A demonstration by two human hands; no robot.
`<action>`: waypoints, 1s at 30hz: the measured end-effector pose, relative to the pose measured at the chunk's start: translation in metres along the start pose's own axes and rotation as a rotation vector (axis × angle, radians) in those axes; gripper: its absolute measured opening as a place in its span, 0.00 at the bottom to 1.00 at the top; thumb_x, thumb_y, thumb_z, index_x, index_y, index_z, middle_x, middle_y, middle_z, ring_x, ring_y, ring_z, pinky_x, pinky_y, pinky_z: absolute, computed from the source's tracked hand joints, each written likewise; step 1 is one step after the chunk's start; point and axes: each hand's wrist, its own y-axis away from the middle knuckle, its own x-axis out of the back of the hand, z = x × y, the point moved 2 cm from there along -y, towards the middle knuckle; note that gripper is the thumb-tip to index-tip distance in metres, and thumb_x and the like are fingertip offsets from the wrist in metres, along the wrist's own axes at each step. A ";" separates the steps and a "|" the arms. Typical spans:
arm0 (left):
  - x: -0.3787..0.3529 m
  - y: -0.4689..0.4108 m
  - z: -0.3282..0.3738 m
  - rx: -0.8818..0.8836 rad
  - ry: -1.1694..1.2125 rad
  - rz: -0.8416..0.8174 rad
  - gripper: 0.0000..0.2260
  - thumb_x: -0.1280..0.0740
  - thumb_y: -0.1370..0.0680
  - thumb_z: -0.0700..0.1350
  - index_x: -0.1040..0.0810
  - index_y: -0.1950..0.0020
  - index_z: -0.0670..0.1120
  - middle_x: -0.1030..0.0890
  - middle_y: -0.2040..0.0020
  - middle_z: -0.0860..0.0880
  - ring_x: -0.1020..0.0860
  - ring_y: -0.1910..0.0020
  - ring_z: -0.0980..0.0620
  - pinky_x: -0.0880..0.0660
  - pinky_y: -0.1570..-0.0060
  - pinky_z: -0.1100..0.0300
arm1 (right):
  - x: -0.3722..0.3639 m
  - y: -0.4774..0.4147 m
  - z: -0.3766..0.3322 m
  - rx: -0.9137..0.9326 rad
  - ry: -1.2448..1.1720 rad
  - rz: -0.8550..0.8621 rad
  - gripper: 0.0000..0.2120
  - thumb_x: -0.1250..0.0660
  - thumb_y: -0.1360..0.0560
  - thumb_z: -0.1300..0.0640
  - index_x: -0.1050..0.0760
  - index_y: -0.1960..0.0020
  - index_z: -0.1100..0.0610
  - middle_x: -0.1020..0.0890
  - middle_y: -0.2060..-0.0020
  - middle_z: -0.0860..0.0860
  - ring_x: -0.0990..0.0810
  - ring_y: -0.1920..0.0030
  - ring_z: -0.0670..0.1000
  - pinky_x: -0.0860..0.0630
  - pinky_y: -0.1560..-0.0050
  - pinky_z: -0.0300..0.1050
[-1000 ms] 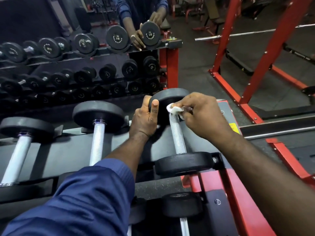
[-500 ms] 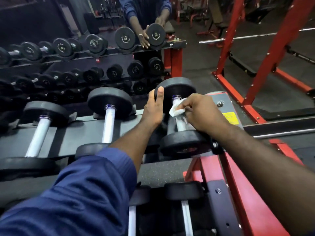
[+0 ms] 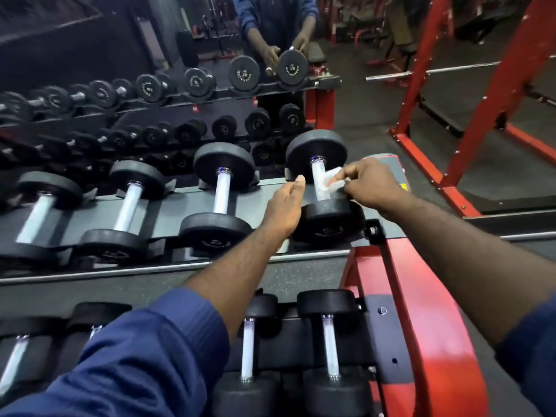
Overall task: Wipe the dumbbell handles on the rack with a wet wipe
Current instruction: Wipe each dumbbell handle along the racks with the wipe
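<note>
The right hand (image 3: 371, 188) pinches the white wet wipe (image 3: 329, 183) against the metal handle (image 3: 319, 182) of the rightmost dumbbell (image 3: 325, 188) on the rack (image 3: 421, 311) (top tier, red end), while the left hand (image 3: 284, 210) hovers just beside it, its grip loosely open and empty.

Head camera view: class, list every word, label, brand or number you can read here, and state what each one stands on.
No text here can be read for certain.
White print on the mirrored dumbbell ends: too small and blurred to read.
Embossed marks on the near dumbbell heads: dark and blurred, unreadable.
Yellow sticker on the red rack frame, beside the right hand: mostly hidden, unreadable.
The wet wipe shows no print.
</note>
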 end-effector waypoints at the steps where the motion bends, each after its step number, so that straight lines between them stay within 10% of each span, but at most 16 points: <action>1: 0.004 0.007 0.001 0.000 -0.014 0.004 0.23 0.44 0.18 0.68 0.21 0.37 0.54 0.18 0.39 0.51 0.21 0.37 0.48 0.27 0.31 0.46 | 0.003 0.005 0.000 -0.009 -0.135 0.040 0.12 0.31 0.31 0.66 0.13 0.58 0.51 0.13 0.63 0.48 0.15 0.59 0.50 0.16 0.52 0.47; 9: 0.023 0.061 0.016 0.017 0.076 0.046 0.13 0.27 0.23 0.60 0.16 0.50 0.52 0.13 0.50 0.53 0.16 0.45 0.51 0.24 0.49 0.56 | 0.012 0.072 -0.005 -0.082 -0.701 -0.057 0.11 0.27 0.27 0.68 0.19 0.45 0.66 0.18 0.54 0.63 0.19 0.53 0.58 0.21 0.54 0.50; 17: 0.039 0.131 0.001 0.136 0.379 -0.261 0.16 0.22 0.24 0.45 0.17 0.37 0.43 0.13 0.45 0.44 0.16 0.42 0.45 0.24 0.34 0.45 | -0.021 0.154 -0.022 -0.087 -0.658 -0.201 0.11 0.33 0.21 0.68 0.20 0.40 0.61 0.13 0.49 0.57 0.15 0.54 0.50 0.19 0.57 0.41; 22: 0.062 0.179 -0.040 0.108 0.328 -0.279 0.11 0.22 0.24 0.40 0.15 0.42 0.40 0.13 0.47 0.42 0.15 0.51 0.46 0.19 0.48 0.53 | -0.068 0.210 -0.030 -0.101 -0.572 -0.185 0.08 0.30 0.22 0.65 0.18 0.43 0.60 0.13 0.51 0.56 0.14 0.54 0.52 0.17 0.53 0.49; 26: 0.092 0.220 -0.080 0.177 0.408 -0.321 0.07 0.23 0.23 0.39 0.18 0.48 0.40 0.15 0.53 0.43 0.17 0.56 0.50 0.20 0.61 0.62 | -0.108 0.259 -0.041 -0.212 -0.627 -0.071 0.06 0.31 0.22 0.69 0.20 0.45 0.66 0.15 0.64 0.51 0.20 0.71 0.45 0.22 0.70 0.40; 30: 0.116 0.250 -0.109 0.222 0.472 -0.349 0.07 0.25 0.24 0.33 0.21 0.51 0.40 0.15 0.54 0.43 0.15 0.57 0.48 0.17 0.63 0.59 | -0.139 0.297 -0.048 -0.316 -0.691 -0.007 0.09 0.32 0.23 0.71 0.23 0.43 0.67 0.16 0.56 0.60 0.16 0.60 0.52 0.20 0.65 0.40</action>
